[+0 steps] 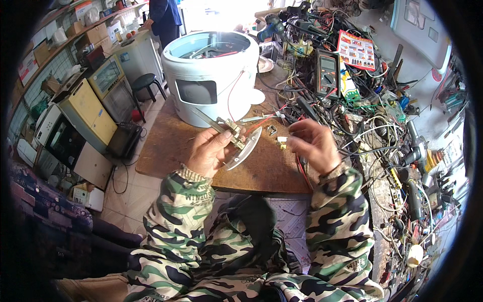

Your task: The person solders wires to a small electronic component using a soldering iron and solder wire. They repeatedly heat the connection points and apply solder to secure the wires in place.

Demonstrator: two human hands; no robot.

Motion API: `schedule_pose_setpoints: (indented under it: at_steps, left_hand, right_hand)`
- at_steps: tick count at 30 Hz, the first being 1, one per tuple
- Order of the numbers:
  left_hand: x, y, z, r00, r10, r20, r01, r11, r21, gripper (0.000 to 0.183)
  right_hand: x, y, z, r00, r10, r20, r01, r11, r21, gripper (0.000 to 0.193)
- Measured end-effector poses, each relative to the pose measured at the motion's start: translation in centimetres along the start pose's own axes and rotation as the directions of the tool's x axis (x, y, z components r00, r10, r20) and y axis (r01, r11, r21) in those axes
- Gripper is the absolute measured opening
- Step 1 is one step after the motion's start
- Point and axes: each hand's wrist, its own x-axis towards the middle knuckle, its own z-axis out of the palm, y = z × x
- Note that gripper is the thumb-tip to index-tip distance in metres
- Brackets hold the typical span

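My left hand grips a metal assembly over the wooden table. It has a long flat bar, brass-coloured fittings and a curved pale plate with holes at its ends. My right hand is closed at the table's right side, apart from the assembly. Its fingers are curled with the tips close to the thumb, and what they hold, if anything, is hidden. Beside these fingertips lie small white and yellow connector-like pieces. Behind my left hand stands a round pale-blue appliance housing with wires inside.
A multimeter lies on tangled cables and tools along the right bench. A red printed sheet lies beside it. A screwdriver-like tool rests on the table. Old appliances and a black stool stand left. Another person stands behind.
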Motion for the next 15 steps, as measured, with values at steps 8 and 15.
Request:
schedule_pose_setpoints:
  at_steps: [8, 15]
  left_hand:
    - [-0.2, -2.9, 2.4, 0.954, 0.060, -0.294, -0.129, 0.967, -0.220, 0.028]
    - [-1.1, -4.6, 6.1, 0.959, 0.143, -0.243, -0.211, 0.935, -0.285, 0.028]
  right_hand:
    - [-1.4, 2.1, 8.3, 0.946, -0.322, 0.024, 0.320, 0.924, -0.210, 0.141]
    - [-2.9, -0.4, 9.2, 0.958, -0.277, -0.080, 0.256, 0.944, -0.207, 0.123]
